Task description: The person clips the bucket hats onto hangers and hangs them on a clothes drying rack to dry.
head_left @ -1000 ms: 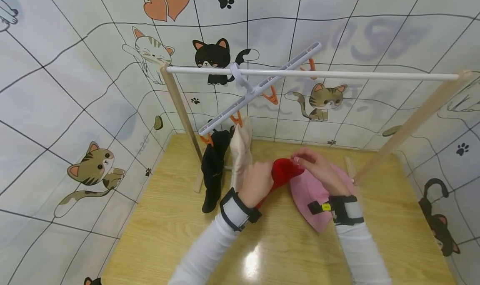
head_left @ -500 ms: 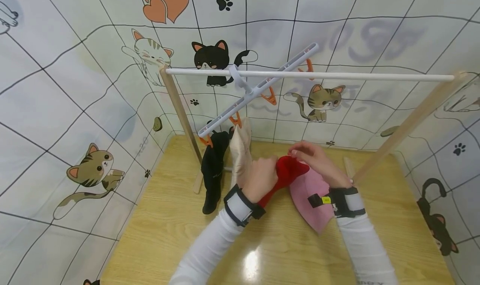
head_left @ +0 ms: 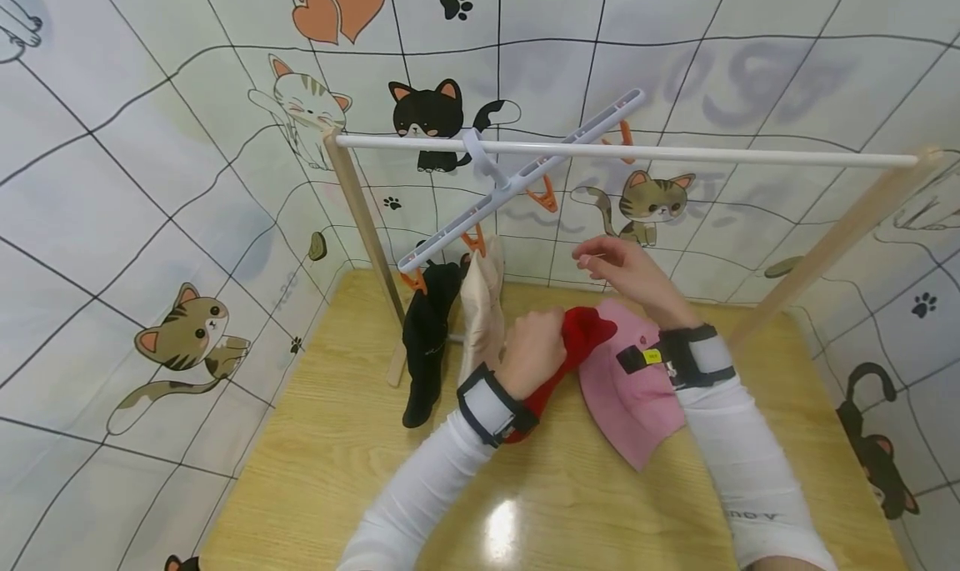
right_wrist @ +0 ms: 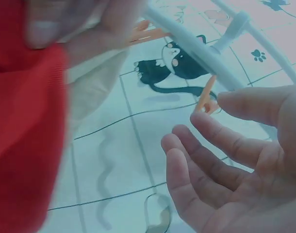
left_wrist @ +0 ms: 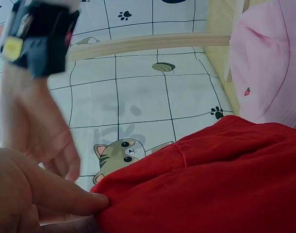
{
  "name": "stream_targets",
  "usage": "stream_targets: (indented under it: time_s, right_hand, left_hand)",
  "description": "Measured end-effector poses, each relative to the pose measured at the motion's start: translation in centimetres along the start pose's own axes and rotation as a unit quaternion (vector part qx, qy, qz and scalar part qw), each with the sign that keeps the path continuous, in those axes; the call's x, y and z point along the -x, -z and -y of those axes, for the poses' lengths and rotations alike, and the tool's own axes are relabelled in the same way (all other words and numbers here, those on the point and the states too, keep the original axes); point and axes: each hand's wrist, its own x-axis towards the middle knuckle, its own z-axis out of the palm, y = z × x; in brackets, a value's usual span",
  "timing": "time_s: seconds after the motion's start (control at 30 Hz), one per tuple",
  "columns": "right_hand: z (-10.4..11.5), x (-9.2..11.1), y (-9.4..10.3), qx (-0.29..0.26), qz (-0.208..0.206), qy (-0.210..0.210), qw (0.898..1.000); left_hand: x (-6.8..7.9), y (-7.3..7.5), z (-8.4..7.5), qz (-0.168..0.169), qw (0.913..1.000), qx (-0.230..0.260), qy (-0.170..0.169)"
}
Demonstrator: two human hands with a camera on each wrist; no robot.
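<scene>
Progress looks about halfway: black garment (head_left: 427, 338) and cream cloth (head_left: 478, 304) hang clipped near the tabletop's (head_left: 315, 488) back left corner; left hand (head_left: 531, 350) pinches the unclipped red garment (head_left: 579, 342) over its middle; right hand (head_left: 626, 271) is empty, fingers loose; pink hat (head_left: 624, 404) remains

The hanger (head_left: 504, 196) is on the left part of the rod (head_left: 735, 152); from its near left half hang two garments (head_left: 426, 338). To their right, the left hand (head_left: 534, 353) holds the cloth (head_left: 581, 338); further right, the hat (head_left: 626, 400) lies on the table (head_left: 322, 471).
</scene>
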Motion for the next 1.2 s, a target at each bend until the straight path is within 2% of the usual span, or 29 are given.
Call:
stream_targets:
  time_s: [0.1, 0.37, 0.5, 0.6, 0.73, 0.97, 1.2]
  right_hand:
    - [1.3, -1.3, 0.5, -0.001, -0.006, 0.016, 1.0]
    - [4.3, -4.9, 0.9, -0.039, -0.039, 0.027, 0.998]
    - [4.9, -6.4, 1.0, -0.052, -0.041, 0.025, 0.997]
    - [5.0, -7.1, 1.0, -0.082, -0.034, 0.027, 0.996]
    - [5.1, -7.6, 0.8, -0.12, -0.036, 0.031, 0.992]
    - [4.7, -7.7, 0.1, -0.146, -0.057, 0.038, 0.987]
    - [4.0, -7.3, -0.8, -0.163, -0.042, 0.06, 0.984]
  left_hand:
    - [0.0, 0.0, 0.1, -0.003, 1.0, -0.001, -0.008]
    - [-0.1, -0.1, 0.5, -0.007, 0.9997, -0.008, -0.021]
    - [0.0, 0.0, 0.7, -0.006, 0.9998, -0.002, -0.021]
    - [0.2, 0.0, 0.8, -0.003, 0.9998, 0.004, -0.02]
    - [0.4, 0.0, 1.0, 0.003, 0.9999, 0.007, -0.015]
    - [0.5, 0.0, 1.3, -0.002, 0.9999, -0.007, -0.01]
    - [0.2, 0.6, 1.9, -0.021, 0.999, -0.039, 0.009]
